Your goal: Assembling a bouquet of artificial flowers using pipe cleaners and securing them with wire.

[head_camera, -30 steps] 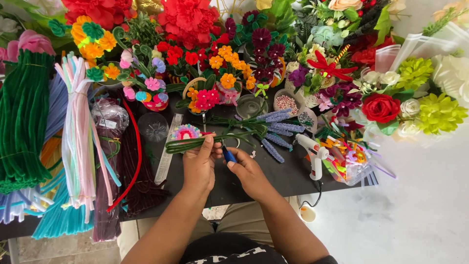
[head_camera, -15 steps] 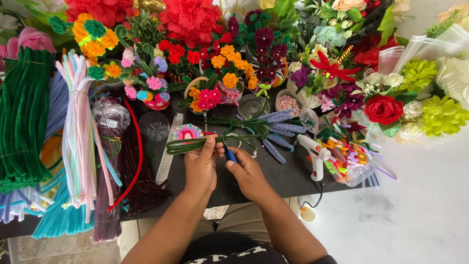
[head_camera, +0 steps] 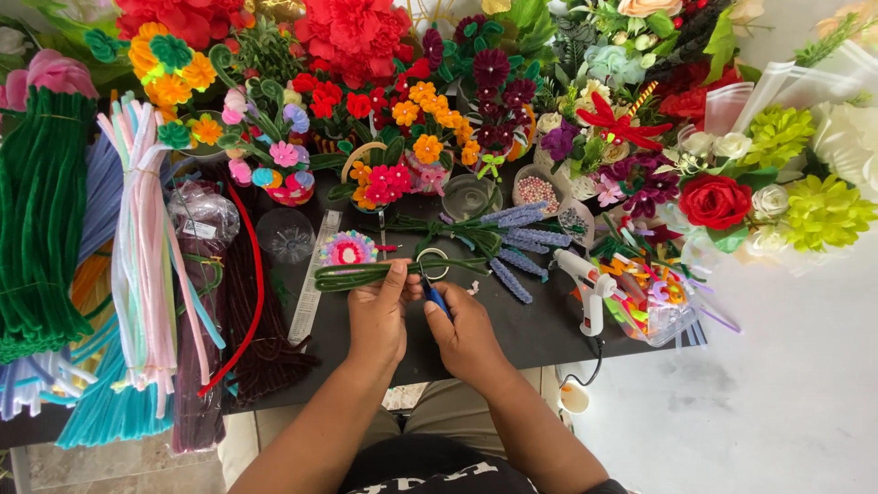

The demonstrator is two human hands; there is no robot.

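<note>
We pinch the green pipe-cleaner stems [head_camera: 366,273] in our left hand [head_camera: 377,316] — they lie crosswise over the black table [head_camera: 530,334]. Our right hand [head_camera: 466,337] grips blue-handled pliers [head_camera: 433,295] at the stems, just beside a white glue gun [head_camera: 585,284].

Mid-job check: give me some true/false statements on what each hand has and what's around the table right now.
1. The left hand grips green stems. True.
2. The right hand holds the glue gun. False: the glue gun lies on the table, to its right; the hand holds a blue-handled tool.
3. A red rose sits at right. True.
4. The green pipe cleaners lie at far right. False: far left.
</note>
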